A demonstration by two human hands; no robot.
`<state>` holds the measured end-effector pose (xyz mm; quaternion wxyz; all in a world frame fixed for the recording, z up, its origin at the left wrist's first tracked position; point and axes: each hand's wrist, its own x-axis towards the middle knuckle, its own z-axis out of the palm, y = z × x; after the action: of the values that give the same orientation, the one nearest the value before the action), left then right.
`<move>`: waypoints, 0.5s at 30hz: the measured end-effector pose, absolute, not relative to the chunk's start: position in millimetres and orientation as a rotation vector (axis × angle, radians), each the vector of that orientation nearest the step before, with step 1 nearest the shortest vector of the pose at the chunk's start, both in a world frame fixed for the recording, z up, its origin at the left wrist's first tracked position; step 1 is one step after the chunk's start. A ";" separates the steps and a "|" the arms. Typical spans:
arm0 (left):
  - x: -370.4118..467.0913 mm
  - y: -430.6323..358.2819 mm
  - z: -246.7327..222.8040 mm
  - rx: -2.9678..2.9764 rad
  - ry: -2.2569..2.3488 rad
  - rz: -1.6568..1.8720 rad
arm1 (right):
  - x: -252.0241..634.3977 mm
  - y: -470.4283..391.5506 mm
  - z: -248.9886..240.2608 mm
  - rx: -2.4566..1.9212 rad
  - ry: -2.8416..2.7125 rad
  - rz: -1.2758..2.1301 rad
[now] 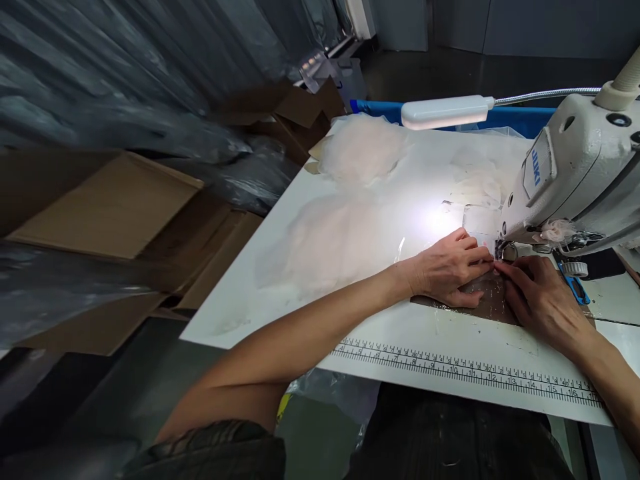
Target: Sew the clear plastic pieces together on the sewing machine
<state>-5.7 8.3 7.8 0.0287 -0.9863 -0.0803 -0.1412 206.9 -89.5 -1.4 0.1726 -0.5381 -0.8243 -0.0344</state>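
At the presser foot [509,251] of a white sewing machine [565,167], both hands hold thin, sheer material. My left hand [453,267] lies just left of the foot, fingertips pressed on the sheer fabric [483,223]. Its thumb rests over a brownish plate [450,303]. My right hand [543,293] is right of and below the foot, its index finger and thumb drawn together close to my left fingertips. The edge pinched there is too small to make out clearly.
Pale sheer fabric piles [363,150] lie on the white table [280,293]. A lamp [445,112] hangs over the back edge. A ruler strip [465,370] runs along the front. Open cardboard boxes [110,207] stand left. Blue snips [577,290] lie beside my right hand.
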 end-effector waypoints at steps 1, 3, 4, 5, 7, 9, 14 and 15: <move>-5.6 8.4 7.3 -3.042 -0.256 -0.437 | 206.6 -88.9 -1.3 -1.539 -2.338 -0.100; -5.2 8.8 6.7 -3.040 -0.266 -0.451 | 206.4 -88.0 -0.9 -1.566 -2.330 -0.108; -4.8 8.9 6.6 -3.043 -0.273 -0.454 | 206.2 -87.9 -0.6 -1.578 -2.328 -0.112; -4.4 9.1 6.8 -3.048 -0.282 -0.453 | 206.0 -87.9 -0.3 -1.587 -2.329 -0.112; -3.5 9.4 7.6 -3.067 -0.313 -0.430 | 205.2 -88.1 0.1 -1.594 -2.332 -0.100; -2.7 9.6 8.9 -3.089 -0.355 -0.397 | 204.1 -88.4 0.0 -1.594 -2.328 -0.086; -2.3 11.1 12.2 -3.101 -0.420 -0.343 | 208.0 -88.5 0.5 -1.595 -2.285 0.016; -2.5 11.8 12.6 -3.098 -0.425 -0.330 | 211.2 -88.5 2.1 -1.584 -2.262 0.063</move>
<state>-2.5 11.8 12.6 -0.0016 -0.9853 -0.1350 -0.1051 211.2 -88.5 2.1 0.1887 -0.5631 -0.8043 0.0223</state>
